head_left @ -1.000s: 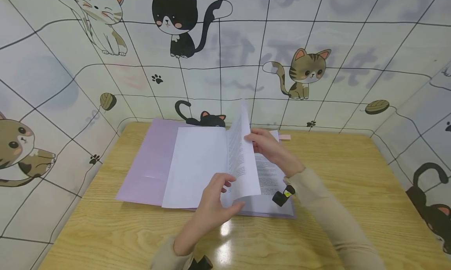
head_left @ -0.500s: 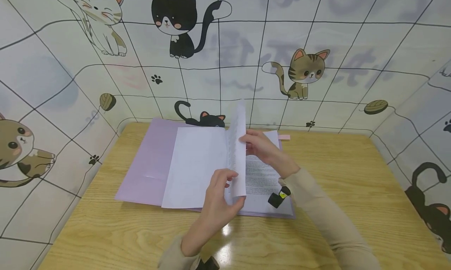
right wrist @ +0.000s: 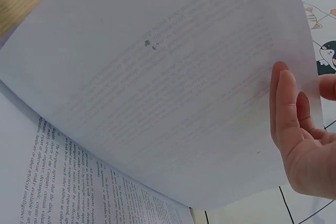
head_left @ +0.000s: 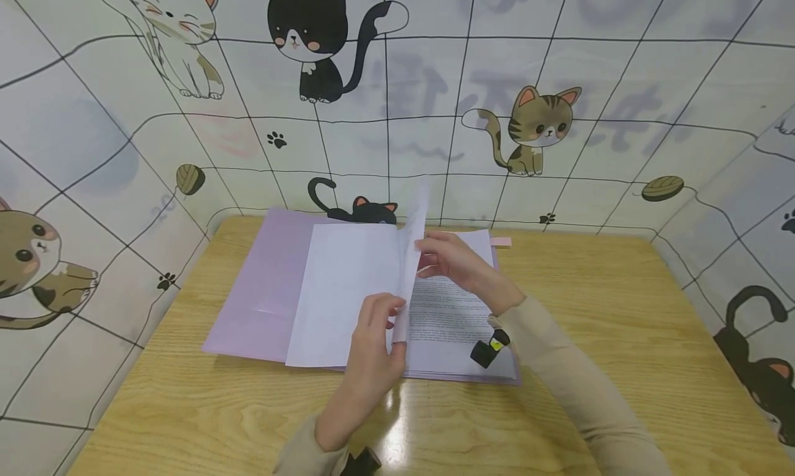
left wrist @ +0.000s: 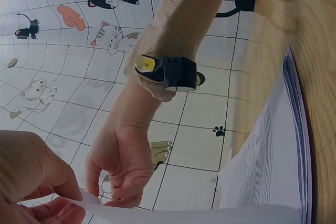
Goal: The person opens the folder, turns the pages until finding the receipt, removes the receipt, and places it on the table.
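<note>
A lilac document folder lies spread out on the table. Its left side bears a blank white page, and its right side a printed page. Between them a page stands almost upright, its faint reversed print showing in the right wrist view. My right hand holds this page near its upper outer edge, fingers laid along its right face in the right wrist view. Lower down, my left hand pinches the same page between fingers and thumb; in the left wrist view the left hand is partly cut off.
The wooden table carries the folder near its far side. A pink tab sticks out at the folder's upper right. Behind stands a cat-printed cloth wall. Small black cameras are strapped at the sleeves.
The standing page has swung from right to left, baring more of the printed page. My right hand has followed it leftward. My left hand has come up and closed on its lower edge.
</note>
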The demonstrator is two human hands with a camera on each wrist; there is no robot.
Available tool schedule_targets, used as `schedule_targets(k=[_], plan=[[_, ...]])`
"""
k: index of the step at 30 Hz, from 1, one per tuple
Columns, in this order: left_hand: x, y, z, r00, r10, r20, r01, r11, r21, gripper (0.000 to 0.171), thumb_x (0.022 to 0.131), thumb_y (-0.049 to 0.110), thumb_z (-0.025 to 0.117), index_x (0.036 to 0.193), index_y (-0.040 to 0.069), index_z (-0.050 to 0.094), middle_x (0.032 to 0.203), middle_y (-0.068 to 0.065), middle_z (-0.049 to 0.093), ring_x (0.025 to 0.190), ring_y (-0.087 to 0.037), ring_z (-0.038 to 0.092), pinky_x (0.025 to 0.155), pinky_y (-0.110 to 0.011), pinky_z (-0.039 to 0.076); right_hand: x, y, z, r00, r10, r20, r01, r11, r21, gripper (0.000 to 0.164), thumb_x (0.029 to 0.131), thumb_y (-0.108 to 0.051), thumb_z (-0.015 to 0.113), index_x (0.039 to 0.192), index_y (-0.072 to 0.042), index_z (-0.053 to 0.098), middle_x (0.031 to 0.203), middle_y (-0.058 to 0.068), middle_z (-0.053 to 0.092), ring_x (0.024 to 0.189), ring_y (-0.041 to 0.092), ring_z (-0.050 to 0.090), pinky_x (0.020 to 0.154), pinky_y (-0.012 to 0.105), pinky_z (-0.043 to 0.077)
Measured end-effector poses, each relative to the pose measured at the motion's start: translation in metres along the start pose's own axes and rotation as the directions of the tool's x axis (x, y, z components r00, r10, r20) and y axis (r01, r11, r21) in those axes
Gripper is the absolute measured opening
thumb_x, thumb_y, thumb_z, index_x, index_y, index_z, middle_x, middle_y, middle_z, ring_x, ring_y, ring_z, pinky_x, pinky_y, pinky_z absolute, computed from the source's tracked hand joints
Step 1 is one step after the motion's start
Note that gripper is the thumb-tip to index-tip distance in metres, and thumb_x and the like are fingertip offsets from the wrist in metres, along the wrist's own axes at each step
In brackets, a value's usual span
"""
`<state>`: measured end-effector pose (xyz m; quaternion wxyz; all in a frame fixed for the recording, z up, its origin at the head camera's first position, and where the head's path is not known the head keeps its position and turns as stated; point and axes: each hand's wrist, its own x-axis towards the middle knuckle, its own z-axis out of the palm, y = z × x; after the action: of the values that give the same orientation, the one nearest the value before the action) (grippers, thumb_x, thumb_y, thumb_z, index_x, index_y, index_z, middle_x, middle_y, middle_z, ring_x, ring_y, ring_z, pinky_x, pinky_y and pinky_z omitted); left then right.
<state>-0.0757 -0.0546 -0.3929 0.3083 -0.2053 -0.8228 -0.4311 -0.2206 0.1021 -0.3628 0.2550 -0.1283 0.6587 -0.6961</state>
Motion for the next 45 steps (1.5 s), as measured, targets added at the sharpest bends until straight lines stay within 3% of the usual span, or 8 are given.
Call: schedule_targets(k=[4,16,20,26,31,39,45], plan=[[-0.001,-0.008,-0.007,1.0,-0.019,-0.015,0.019,1.0,0.014,0.06,0.052,-0.03,0.057,0.106,-0.003,0.051,0.105,-0.015,0.05,0.085,-0.022,0.056,0.062,-0.027,0.051,0.001,0.0,-0.001,1.0,-0.004,0.021,0.004,1.0,0.011,0.014,0.094,-0.017,0.049,0.093,-0.006,0.057,0.083,0.004,0.064,0.076,0.016,0.065,0.068,0.029,0.054],[-0.009,-0.041,-0.036,0.997,-0.008,-0.071,0.016,0.993,0.114,0.054,0.057,-0.029,0.053,0.107,-0.009,0.05,0.099,-0.019,0.05,0.076,-0.021,0.051,0.056,-0.027,0.05,0.003,0.009,-0.018,0.999,0.033,0.001,-0.033,0.999,-0.026,0.011,0.094,-0.016,0.05,0.093,-0.009,0.058,0.084,0.005,0.064,0.078,0.017,0.065,0.075,0.032,0.054],[-0.015,-0.053,-0.045,0.997,-0.03,-0.072,0.04,0.988,0.15,0.054,0.057,-0.03,0.053,0.108,-0.011,0.049,0.099,-0.02,0.05,0.074,-0.022,0.051,0.055,-0.026,0.049,0.003,0.013,-0.026,0.999,0.046,-0.019,-0.046,0.998,-0.031,0.012,0.094,-0.017,0.051,0.094,-0.008,0.058,0.085,0.006,0.064,0.078,0.017,0.065,0.076,0.032,0.054],[-0.024,-0.069,-0.055,0.991,-0.114,-0.064,0.125,0.974,0.189,0.056,0.058,-0.029,0.053,0.111,-0.011,0.049,0.098,-0.02,0.05,0.074,-0.023,0.049,0.056,-0.027,0.048,0.005,0.018,-0.037,0.997,0.061,-0.044,-0.062,0.998,-0.022,0.013,0.095,-0.017,0.051,0.096,-0.007,0.057,0.085,0.006,0.064,0.079,0.017,0.065,0.075,0.03,0.054],[-0.032,-0.079,-0.061,0.979,-0.195,-0.05,0.202,0.948,0.246,0.061,0.056,-0.028,0.054,0.115,-0.012,0.046,0.1,-0.024,0.049,0.075,-0.028,0.051,0.058,-0.034,0.047,0.006,0.024,-0.045,0.994,0.085,-0.072,-0.088,0.996,-0.035,0.015,0.094,-0.018,0.051,0.099,-0.004,0.055,0.086,0.006,0.064,0.079,0.017,0.065,0.078,0.031,0.053],[-0.039,-0.093,-0.068,0.95,-0.313,0.01,0.297,0.911,0.286,0.063,0.058,-0.026,0.054,0.118,-0.011,0.046,0.102,-0.029,0.049,0.083,-0.039,0.053,0.065,-0.046,0.049,0.008,0.034,-0.066,0.979,0.136,-0.153,-0.144,0.989,-0.045,0.019,0.094,-0.017,0.051,0.103,-0.001,0.053,0.086,0.006,0.062,0.078,0.016,0.065,0.079,0.031,0.053],[-0.045,-0.101,-0.071,0.925,-0.373,0.068,0.337,0.892,0.301,0.055,0.059,-0.025,0.054,0.112,-0.011,0.051,0.101,-0.031,0.05,0.083,-0.042,0.055,0.064,-0.046,0.05,0.01,0.04,-0.081,0.964,0.16,-0.212,-0.186,0.977,-0.107,0.037,0.096,-0.019,0.049,0.119,0.01,0.044,0.093,0.009,0.06,0.081,0.016,0.064,0.08,0.03,0.053]])
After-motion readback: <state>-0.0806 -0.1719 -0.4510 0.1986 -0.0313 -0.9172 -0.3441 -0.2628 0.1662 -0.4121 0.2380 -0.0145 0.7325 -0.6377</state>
